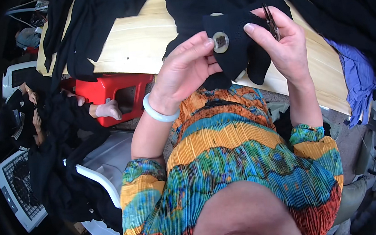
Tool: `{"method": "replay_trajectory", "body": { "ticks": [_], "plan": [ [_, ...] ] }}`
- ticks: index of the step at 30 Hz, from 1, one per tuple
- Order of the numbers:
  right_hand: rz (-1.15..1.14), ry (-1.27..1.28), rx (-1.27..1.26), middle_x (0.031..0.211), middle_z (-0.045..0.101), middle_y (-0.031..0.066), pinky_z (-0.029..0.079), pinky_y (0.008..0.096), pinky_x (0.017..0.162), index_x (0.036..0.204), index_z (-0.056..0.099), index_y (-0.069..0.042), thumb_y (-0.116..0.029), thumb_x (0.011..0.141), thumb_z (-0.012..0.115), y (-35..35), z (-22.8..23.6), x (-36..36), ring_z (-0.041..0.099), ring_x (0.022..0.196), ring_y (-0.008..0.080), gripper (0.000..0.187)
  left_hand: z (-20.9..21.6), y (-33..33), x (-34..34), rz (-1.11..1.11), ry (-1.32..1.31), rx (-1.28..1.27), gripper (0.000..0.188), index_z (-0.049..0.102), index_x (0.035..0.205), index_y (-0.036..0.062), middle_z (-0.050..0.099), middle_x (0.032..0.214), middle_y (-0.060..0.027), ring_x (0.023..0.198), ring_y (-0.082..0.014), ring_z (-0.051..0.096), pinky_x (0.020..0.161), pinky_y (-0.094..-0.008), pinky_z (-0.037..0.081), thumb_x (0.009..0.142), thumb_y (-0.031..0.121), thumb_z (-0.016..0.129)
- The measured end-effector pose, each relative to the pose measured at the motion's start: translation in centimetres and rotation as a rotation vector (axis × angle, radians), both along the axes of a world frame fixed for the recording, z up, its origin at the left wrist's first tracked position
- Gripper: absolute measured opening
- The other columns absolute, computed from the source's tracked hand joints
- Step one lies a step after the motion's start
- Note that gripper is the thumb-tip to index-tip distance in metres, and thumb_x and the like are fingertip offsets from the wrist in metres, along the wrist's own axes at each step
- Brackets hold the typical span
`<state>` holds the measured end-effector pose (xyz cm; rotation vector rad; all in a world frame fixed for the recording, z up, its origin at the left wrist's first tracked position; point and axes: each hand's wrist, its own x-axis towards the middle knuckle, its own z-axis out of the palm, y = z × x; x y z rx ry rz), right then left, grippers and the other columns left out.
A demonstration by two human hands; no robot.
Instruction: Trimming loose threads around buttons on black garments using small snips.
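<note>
My left hand (pixel 187 66) is closed on the edge of a black garment (pixel 230 61), its thumb at a large round pale button (pixel 220 42) with a dark centre. Part of a second pale button (pixel 216 15) shows at the cloth's upper edge. On the other side, my right hand (pixel 281 44) has its thumb against the same cloth. Dark thread snips (pixel 271 23) are tucked in that hand's fingers, blades upward. The fingertips behind the cloth are hidden. The garment's far part spreads over the wooden table (pixel 142 39).
More black garments (pixel 98 25) lie over the table's left and right. A purple striped cloth (pixel 354 73) hangs off the right edge. At left are a red stool (pixel 133 89), a pale fan (pixel 20 190) and another person (pixel 22 111) handling black cloth. A white chair arm (pixel 95 177) stands beside me.
</note>
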<state>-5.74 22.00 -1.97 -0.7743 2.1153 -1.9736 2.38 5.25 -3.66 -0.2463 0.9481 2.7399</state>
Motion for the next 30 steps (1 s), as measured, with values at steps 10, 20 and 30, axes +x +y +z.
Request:
{"method": "replay_trajectory", "body": {
  "ticks": [10,20,30],
  "plan": [
    [0.117,0.258,-0.004,0.091,0.059,0.0049,0.038,0.0171,0.054,0.098,0.059,0.000,0.000,0.069,0.066,0.5,2.2,0.7,0.048,0.064,0.0055,0.030,-1.8,-0.5,0.8,-0.095,0.237,0.363,0.033,0.042,0.117,-0.0001,0.050,0.116,-0.0125,0.109,-0.0229,0.047,0.096,-0.0376,0.035,0.086,0.012,0.046],
    [0.155,0.529,0.121,0.097,0.058,0.0091,0.048,0.0243,0.055,0.089,0.060,-0.004,0.001,0.064,0.063,-0.6,1.4,1.1,0.060,0.066,0.0162,0.025,-1.1,0.6,0.5,-0.005,0.205,0.147,0.030,0.046,0.115,0.0042,0.054,0.106,-0.0067,0.099,-0.0163,0.051,0.087,-0.0316,0.041,0.087,0.014,0.048],
    [0.095,0.473,0.034,0.086,0.058,0.0098,0.047,0.0211,0.061,0.085,0.055,0.004,0.012,0.064,0.059,-0.2,1.6,0.8,0.060,0.072,0.0142,0.023,-0.9,0.8,1.2,0.078,0.181,0.084,0.026,0.050,0.110,0.0041,0.056,0.104,-0.0063,0.095,-0.0155,0.052,0.085,-0.0319,0.041,0.084,0.007,0.051]
  ]
}}
